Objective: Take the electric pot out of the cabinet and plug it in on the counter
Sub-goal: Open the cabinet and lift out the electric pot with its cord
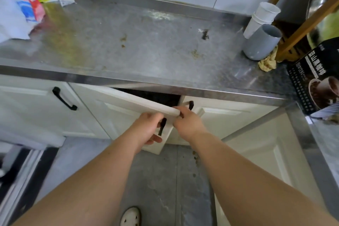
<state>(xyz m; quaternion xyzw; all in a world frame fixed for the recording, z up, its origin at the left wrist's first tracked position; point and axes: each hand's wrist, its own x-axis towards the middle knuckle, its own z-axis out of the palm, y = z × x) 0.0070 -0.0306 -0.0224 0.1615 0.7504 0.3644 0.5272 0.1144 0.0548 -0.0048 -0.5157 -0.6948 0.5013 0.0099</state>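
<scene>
Both bare forearms reach out, left hand (pixel 146 128) curled around the black handle (pixel 162 126), right hand (pixel 187 122) gripping the white cabinet door's (pixel 128 110) top edge, barely ajar; pot unseen, steel counter (pixel 146 42) waiting.

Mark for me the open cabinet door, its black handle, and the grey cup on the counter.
cabinet door (pixel 128 110): head view, on its white front panel.
black handle (pixel 162 127): head view, mid-bar, between the hands.
grey cup (pixel 260 46): head view, on its outer wall.
</scene>
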